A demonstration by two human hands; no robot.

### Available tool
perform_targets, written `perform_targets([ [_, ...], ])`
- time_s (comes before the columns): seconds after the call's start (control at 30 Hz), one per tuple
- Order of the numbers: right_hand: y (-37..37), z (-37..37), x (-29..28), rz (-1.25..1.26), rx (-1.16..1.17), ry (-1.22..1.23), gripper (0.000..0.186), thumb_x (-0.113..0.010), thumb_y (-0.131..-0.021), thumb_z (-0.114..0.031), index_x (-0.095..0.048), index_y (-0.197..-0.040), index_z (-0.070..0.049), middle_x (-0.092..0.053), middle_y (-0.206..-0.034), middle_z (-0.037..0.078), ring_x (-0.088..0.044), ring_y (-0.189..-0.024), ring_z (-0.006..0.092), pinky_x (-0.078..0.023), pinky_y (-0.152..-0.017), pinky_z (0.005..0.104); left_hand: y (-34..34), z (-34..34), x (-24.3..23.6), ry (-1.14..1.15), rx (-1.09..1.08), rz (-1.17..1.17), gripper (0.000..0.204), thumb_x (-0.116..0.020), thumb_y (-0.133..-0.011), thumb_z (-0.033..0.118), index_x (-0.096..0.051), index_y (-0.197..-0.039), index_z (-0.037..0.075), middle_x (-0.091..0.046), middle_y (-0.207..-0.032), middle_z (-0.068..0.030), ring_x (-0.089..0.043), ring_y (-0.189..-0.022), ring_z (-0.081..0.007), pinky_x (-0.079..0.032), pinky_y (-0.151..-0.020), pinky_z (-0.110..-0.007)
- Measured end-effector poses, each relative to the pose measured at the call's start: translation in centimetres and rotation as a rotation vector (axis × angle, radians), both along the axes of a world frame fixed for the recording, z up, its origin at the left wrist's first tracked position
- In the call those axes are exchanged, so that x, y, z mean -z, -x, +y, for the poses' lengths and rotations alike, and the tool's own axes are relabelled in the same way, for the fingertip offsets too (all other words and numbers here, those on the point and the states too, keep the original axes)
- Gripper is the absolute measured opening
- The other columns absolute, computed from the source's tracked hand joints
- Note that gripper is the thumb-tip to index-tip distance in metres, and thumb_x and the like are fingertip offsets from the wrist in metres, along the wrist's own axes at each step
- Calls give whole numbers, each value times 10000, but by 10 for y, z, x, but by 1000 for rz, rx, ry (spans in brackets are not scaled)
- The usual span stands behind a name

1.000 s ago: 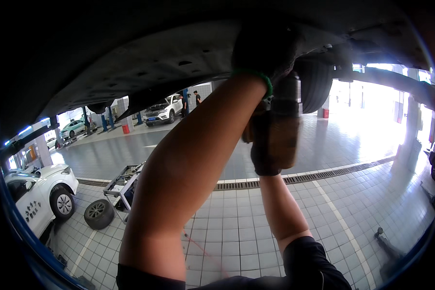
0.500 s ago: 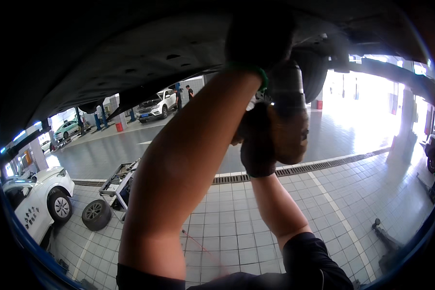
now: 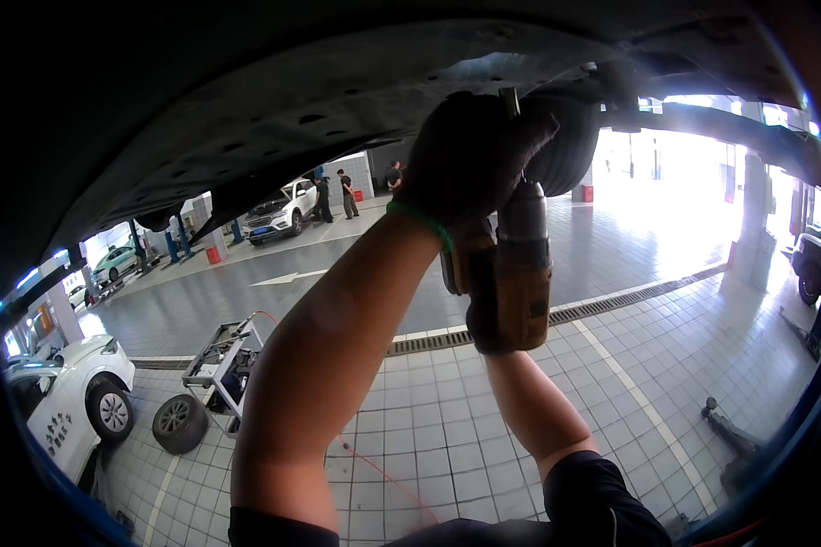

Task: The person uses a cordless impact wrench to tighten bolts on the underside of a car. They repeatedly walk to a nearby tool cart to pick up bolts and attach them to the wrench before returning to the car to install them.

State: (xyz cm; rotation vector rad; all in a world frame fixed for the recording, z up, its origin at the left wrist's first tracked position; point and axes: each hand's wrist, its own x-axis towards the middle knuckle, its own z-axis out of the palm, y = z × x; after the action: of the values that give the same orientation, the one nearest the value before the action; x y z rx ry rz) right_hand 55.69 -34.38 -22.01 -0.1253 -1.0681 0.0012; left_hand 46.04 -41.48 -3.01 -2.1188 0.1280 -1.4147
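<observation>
Overhead is the dark underside of a raised car [image 3: 274,118]. My left hand [image 3: 470,164], in a dark glove with a green cuff, is closed around the thin metal extension bar [image 3: 509,102] of a power tool. The bar's upper end shows above the glove, just below the car's underside. Lower down, my right hand [image 3: 485,333], also gloved, grips a yellow-and-black cordless impact wrench [image 3: 527,292] that points upward, its grey nose just below my left hand. The wrench body hides most of the right hand's fingers. A car tyre [image 3: 566,150] hangs behind the bar.
At left stand a white car [image 3: 59,383], a loose wheel [image 3: 181,424] and a metal-framed cart [image 3: 221,360]. A floor drain grate [image 3: 611,308] crosses the tiles. Several people stand by a white car with its hood raised [image 3: 278,211]. A lift arm [image 3: 730,433] is low at right.
Both hands and the impact wrench have come down, away from the underside. My left hand has shifted left, and the extension bar's upper end now shows.
</observation>
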Motion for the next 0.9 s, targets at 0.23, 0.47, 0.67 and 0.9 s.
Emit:
perform_targets([
  [0.23, -2, -59, 51, -32, -94, 194, 497, -677, -1003, -174, -483, -1445, -53, -568, -1427, 127, -611, -1238, 203, -510, -1035, 356, 9, 7, 38, -41, 164, 42, 139, -642, -1024, 201, -739, -1098, 133, -676, -725, -76, -677, -633, -226, -536, -578, -341],
  [0.47, 5, -74, 58, -101, 340, 243, 513, -732, -965, -252, -544, -1404, -63, -605, -1402, 136, -644, -1214, 233, -542, -978, 373, 11, 17, 37, -91, 227, 26, 251, -689, -943, 53, -703, -1184, 124, -683, -760, -80, -701, -689, -227, -555, -595, -339],
  [0.67, 4, -79, 29, -119, 961, 210, 525, -772, -927, -269, -584, -1375, -70, -655, -1284, 113, -617, -1225, 238, -524, -978, 375, 8, 10, 13, -220, 209, -77, 259, -702, -935, 50, -700, -1185, 117, -708, -821, -99, -717, -726, -226, -584, -631, -337],
  [0.9, -1, -19, -24, 4, -68, -63, 583, -698, -984, -40, -424, -1499, -46, -556, -1397, 104, -553, -1283, 194, -454, -1106, 341, 1, -13, -37, -262, -117, -110, 242, -721, -928, 99, -708, -1169, 122, -737, -864, -97, -736, -771, -226, -609, -714, -351],
])
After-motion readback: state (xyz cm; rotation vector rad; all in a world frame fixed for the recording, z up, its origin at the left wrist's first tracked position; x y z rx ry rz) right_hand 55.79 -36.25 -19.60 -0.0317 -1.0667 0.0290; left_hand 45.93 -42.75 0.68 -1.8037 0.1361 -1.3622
